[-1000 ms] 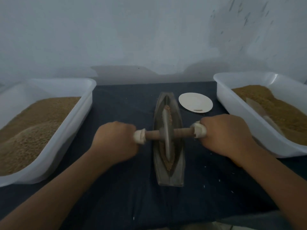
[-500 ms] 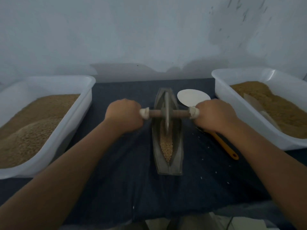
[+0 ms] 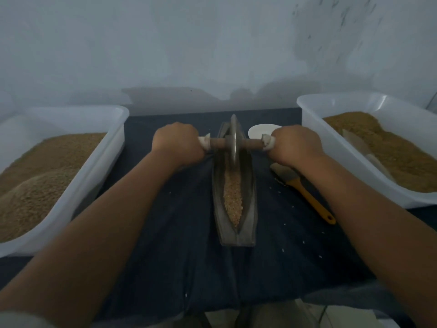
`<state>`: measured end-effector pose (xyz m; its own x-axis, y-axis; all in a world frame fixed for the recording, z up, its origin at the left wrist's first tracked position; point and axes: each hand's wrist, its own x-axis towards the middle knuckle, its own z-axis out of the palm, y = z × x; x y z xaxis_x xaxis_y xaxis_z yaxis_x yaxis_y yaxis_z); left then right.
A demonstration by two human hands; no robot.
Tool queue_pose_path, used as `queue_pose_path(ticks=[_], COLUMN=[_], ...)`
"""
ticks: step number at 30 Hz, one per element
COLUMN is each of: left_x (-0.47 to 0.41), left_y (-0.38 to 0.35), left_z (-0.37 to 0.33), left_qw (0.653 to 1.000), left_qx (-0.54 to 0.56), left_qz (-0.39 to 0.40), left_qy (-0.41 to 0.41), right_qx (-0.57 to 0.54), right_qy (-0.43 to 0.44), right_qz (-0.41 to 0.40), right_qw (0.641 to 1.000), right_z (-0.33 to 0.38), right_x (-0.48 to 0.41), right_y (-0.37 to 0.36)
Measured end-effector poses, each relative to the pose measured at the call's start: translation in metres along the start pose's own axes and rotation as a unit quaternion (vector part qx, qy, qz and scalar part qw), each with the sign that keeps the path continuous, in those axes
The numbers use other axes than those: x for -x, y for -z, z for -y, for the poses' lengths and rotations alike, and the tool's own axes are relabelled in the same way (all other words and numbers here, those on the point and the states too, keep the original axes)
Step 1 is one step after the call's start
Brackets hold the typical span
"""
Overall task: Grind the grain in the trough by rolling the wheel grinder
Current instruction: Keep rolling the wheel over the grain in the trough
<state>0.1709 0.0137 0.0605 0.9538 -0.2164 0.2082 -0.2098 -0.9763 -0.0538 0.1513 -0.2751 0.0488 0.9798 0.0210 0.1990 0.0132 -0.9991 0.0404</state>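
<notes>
The person is gripping the wheel grinder (image 3: 234, 140) with both hands. The left hand (image 3: 176, 144) is curling tightly around the left end of the wooden axle, and the right hand (image 3: 296, 144) is curling in the same way around the right end. A white wrapping is showing at each end, just beside the fists. The metal wheel is standing upright on its edge at the far end of the trough (image 3: 249, 209), and the axle is lying across the trough from left to right.

The trough is a long, narrow, boat-shaped vessel. It is lying in the middle of the desk and pointing away from the person. The grain (image 3: 233, 197) is lying in its groove on the near side of the wheel, as a pale brown strip reaching almost to the near tip.

A dark blue cloth (image 3: 165, 233) is covering the desk, and some small white specks are lying scattered on it. A white tub (image 3: 94, 166) of brown grain is standing at the left, and a second white tub (image 3: 314, 129) with darker brown material is standing at the right. A white plate (image 3: 256, 132) is lying just beyond the right hand, partly hidden by it. A brush with an orange handle (image 3: 307, 195) is lying between the trough and the right tub, under the right forearm.
</notes>
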Motion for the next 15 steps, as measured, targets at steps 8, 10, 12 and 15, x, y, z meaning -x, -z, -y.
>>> queue_pose_path(ticks=[8,10,12,15], left_x=[0.098,0.095,0.073,0.029], left_y=[-0.005,-0.007,-0.009,-0.009], left_z=[0.017,0.017,0.011,0.003], left_qw=[0.993,0.992,0.996,0.999], left_qx=[-0.053,-0.05,-0.027,-0.019], left_qz=[-0.069,-0.069,-0.049,-0.045], left_qy=[-0.084,-0.089,-0.063,-0.02], right_qx=[-0.083,-0.083,-0.05,-0.026], right_qy=[0.105,0.104,0.05,-0.008], right_qz=[0.127,0.132,0.075,0.004], right_qw=[0.983,0.982,0.995,1.0], right_z=[-0.01,-0.01,-0.007,-0.002], right_x=[0.092,0.09,0.069,0.035], right_y=[0.024,0.019,0.007,-0.006])
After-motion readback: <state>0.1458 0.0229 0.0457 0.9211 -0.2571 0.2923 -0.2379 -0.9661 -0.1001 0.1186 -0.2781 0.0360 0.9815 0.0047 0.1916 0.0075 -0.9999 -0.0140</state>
